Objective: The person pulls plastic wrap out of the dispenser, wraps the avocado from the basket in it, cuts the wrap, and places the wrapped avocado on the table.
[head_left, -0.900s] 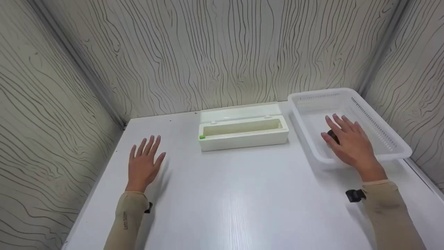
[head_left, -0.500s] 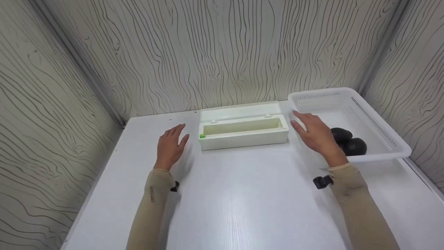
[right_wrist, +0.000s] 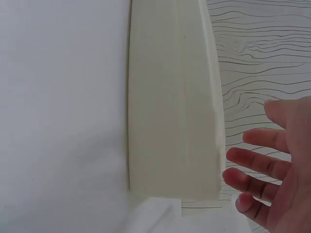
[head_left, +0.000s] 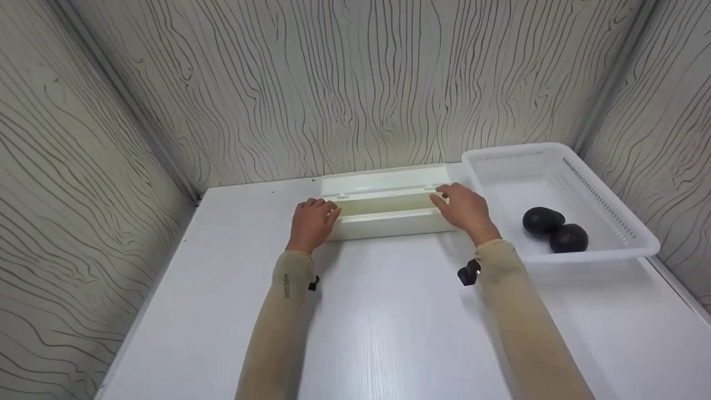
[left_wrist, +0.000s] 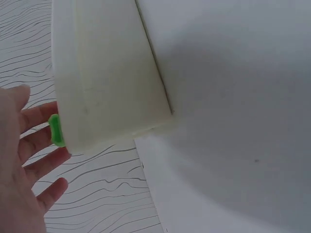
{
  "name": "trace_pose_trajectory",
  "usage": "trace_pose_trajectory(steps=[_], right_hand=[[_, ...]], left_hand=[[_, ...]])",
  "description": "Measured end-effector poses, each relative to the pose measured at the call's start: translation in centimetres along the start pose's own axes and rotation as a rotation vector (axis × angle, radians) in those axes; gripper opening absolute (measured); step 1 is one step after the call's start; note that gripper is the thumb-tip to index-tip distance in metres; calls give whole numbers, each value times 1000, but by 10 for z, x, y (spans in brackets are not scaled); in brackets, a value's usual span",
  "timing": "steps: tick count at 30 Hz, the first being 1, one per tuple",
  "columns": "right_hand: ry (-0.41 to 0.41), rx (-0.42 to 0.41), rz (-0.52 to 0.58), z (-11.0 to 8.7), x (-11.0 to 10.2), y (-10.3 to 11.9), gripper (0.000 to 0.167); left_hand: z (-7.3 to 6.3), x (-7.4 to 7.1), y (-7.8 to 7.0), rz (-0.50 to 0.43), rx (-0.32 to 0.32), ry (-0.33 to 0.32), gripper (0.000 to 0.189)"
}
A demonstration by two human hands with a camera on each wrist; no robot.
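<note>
A white table (head_left: 377,322) bore a white basket (head_left: 611,255) and, left of it, the long white box (head_left: 394,225), lid (head_left: 383,180) folded back. At the box's ends were the left hand (head_left: 312,223) and right hand (head_left: 466,209) — both loosely spread, contact unclear. Two black rounded objects (head_left: 569,238) lay together in the basket; a green tab (left_wrist: 56,130) sat by the left hand.

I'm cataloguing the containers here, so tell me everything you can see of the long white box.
The long white box is narrow, rectangular and off-white, and looks like smooth plastic. It lies level on the white table, long side facing the person. Its lid is folded back behind it, leaving the top open. A small green piece shows at its left end. The left hand and right hand are at its two ends; whether they touch it is unclear.
</note>
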State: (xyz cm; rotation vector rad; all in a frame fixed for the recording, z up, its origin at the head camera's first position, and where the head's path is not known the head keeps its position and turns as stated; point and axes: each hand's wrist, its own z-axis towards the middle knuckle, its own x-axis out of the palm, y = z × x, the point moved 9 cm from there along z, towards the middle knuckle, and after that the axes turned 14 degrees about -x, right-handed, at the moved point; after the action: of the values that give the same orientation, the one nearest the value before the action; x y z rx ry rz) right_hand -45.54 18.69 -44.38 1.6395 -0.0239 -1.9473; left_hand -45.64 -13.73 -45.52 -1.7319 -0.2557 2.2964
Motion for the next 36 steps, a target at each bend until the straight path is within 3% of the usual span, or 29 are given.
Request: trace_pose_trajectory(steps=[7, 13, 16, 27, 36], right_hand=[[55, 32, -94, 5, 16, -8, 47], [44, 27, -213, 9, 18, -4, 41], [26, 24, -231, 9, 17, -4, 38], [-28, 29, -199, 10, 13, -7, 30], [-14, 27, -194, 12, 10, -3, 27]], left_hand=[[4, 13, -6, 124, -3, 9, 47], [4, 15, -14, 247, 1, 9, 51], [3, 16, -17, 264, 12, 14, 53], [3, 9, -13, 93, 0, -28, 28], [5, 8, -7, -2, -28, -8, 25]])
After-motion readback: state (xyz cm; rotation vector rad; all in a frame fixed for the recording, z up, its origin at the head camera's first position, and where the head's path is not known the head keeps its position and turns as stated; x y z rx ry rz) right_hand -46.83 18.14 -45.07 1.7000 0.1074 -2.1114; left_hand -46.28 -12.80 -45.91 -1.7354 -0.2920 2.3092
